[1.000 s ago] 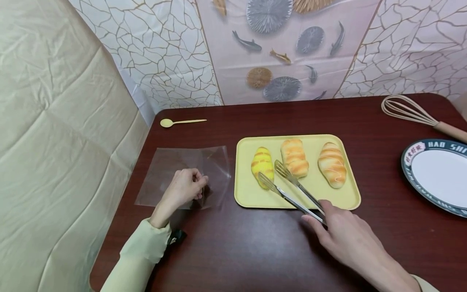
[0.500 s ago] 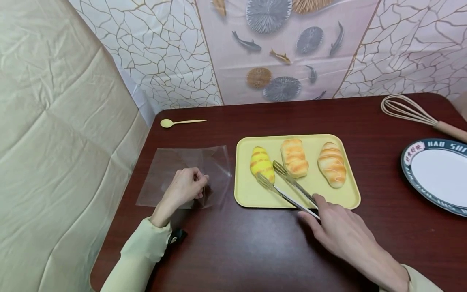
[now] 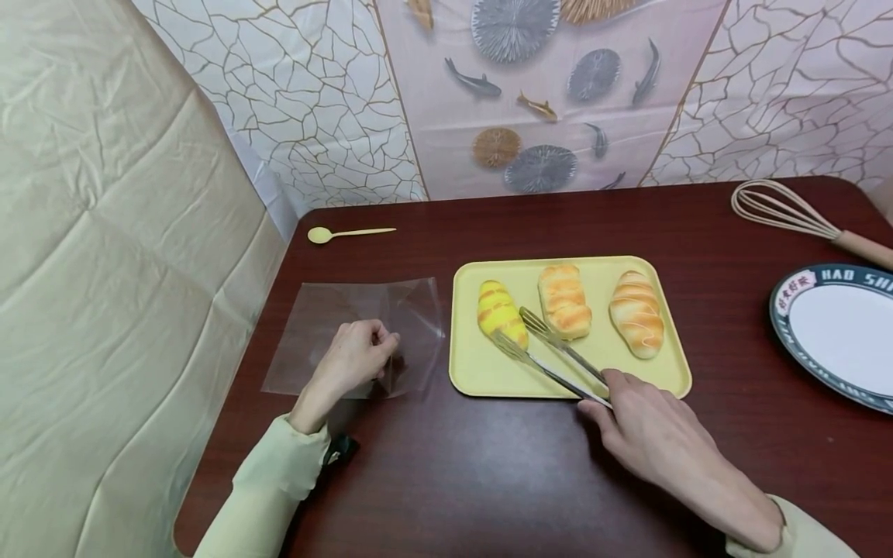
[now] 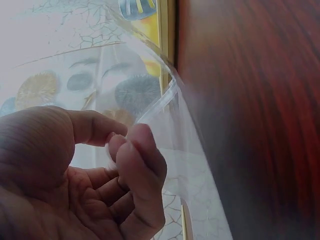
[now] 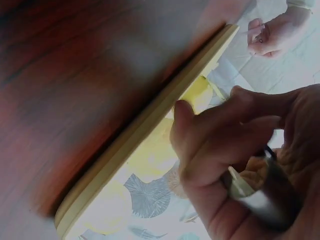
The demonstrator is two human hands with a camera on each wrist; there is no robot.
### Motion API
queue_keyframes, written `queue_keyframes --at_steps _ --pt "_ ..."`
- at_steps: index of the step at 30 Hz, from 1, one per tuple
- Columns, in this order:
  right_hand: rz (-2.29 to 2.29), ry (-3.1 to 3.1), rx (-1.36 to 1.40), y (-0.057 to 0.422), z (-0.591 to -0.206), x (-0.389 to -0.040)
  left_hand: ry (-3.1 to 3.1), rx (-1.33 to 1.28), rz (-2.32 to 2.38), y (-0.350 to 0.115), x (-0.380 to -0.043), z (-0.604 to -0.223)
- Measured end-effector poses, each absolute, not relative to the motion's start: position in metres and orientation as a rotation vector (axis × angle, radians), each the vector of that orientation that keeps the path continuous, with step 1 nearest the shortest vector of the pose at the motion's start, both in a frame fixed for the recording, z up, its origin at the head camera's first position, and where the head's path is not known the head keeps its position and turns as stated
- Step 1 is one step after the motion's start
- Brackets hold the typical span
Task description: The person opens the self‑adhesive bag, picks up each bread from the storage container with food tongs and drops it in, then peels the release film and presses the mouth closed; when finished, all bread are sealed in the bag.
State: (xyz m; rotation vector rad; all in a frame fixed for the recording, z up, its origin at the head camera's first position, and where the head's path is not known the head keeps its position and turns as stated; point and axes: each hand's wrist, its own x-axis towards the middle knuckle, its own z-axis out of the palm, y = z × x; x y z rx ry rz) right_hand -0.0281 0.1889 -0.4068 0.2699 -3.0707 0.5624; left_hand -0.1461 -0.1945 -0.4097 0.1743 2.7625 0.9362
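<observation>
In the head view, my left hand (image 3: 352,353) pinches a clear plastic bag (image 3: 314,314) that lies on the table; its edge (image 4: 175,95) rises past the fingers in the left wrist view. My right hand (image 3: 659,434) grips metal tongs (image 3: 572,354) near their rear end. The tongs' slotted tips straddle the lower end of a yellow striped bread (image 3: 499,310), one on each side. That bread rests on a pale yellow tray (image 3: 481,378), with a ridged golden bread (image 3: 565,301) in the middle and an iced bread (image 3: 636,314) at right.
A pale yellow spoon (image 3: 349,232) lies at the table's back left. On the right are a whisk (image 3: 788,211) and a white plate with a dark green rim (image 3: 784,325). A patterned cloth (image 3: 537,101) hangs behind the table, and quilted cloth (image 3: 139,310) covers the left side.
My right hand and the tongs have shifted slightly, bringing the tips closer around the yellow bread. The bread's lower end has swung a little to the right. My left hand stays in place.
</observation>
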Motion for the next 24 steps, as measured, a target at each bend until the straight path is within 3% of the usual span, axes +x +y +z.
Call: queue_keyframes --at_steps 24 --pt "0.57 -3.117 0.194 0.1955 -0.41 -0.0332 3.011 0.157 0.852 -0.1844 -0.138 -0.4033"
